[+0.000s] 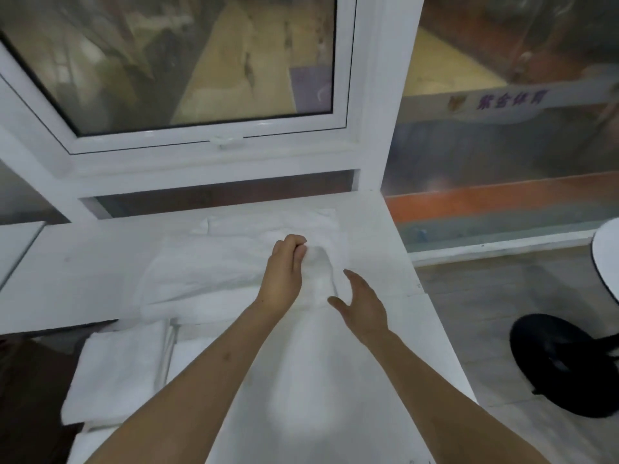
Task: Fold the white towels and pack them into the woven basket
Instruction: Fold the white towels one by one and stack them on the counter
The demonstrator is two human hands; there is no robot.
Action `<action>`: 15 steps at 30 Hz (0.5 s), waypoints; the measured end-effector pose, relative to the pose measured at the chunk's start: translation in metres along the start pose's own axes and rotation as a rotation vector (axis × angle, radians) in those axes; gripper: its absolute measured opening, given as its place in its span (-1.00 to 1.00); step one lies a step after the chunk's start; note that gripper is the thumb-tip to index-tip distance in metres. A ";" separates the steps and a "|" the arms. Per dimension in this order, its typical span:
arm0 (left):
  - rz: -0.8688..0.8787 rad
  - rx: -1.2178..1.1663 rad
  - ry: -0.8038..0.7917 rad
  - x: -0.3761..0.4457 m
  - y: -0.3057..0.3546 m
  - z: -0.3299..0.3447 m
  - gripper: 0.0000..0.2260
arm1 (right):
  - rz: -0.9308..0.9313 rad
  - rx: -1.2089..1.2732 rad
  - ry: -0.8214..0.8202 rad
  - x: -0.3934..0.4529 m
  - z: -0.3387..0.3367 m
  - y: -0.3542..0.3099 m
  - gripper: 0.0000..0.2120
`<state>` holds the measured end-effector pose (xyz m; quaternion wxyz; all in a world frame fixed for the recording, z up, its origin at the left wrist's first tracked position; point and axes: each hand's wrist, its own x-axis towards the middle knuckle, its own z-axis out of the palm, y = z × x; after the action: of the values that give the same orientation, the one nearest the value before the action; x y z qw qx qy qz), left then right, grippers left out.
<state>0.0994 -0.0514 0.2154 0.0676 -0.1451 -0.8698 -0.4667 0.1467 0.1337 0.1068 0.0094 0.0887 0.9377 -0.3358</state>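
Now we see the left hand point(284, 272) pinching a fold of the loose white towel point(214, 269) that lies spread on the white table point(378, 236) below the window point(207, 142). Just beside it, the right hand point(361, 306) hovers with fingers straight and apart, holding nothing. At the lower left, a folded white towel point(117, 373) rests off the table's near edge; we cannot make out any woven basket.

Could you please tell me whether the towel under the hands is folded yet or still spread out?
Still loosely spread: the towel lies rumpled across the counter, and the left hand pinches a raised bunch.
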 end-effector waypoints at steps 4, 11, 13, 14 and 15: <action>0.041 -0.052 0.013 -0.012 0.039 -0.036 -0.85 | 0.044 0.000 -0.033 -0.028 -0.008 -0.037 -0.37; 0.084 -0.234 0.077 -0.021 0.099 -0.089 -0.83 | 0.090 0.320 0.039 -0.079 -0.024 -0.085 -0.72; 0.073 -0.282 0.083 -0.023 0.112 -0.101 -0.83 | 0.085 0.468 0.114 -0.092 -0.035 -0.093 -0.82; 0.067 -0.300 0.090 -0.024 0.118 -0.107 -0.83 | 0.085 0.525 0.151 -0.098 -0.044 -0.097 -0.88; 0.061 -0.315 0.103 -0.023 0.123 -0.113 -0.84 | 0.082 0.570 0.179 -0.103 -0.055 -0.102 -0.92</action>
<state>0.1580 -0.0858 0.3695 0.1028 -0.1562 -0.7764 -0.6018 0.2330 0.0743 0.2216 -0.0851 0.1549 0.7985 -0.5755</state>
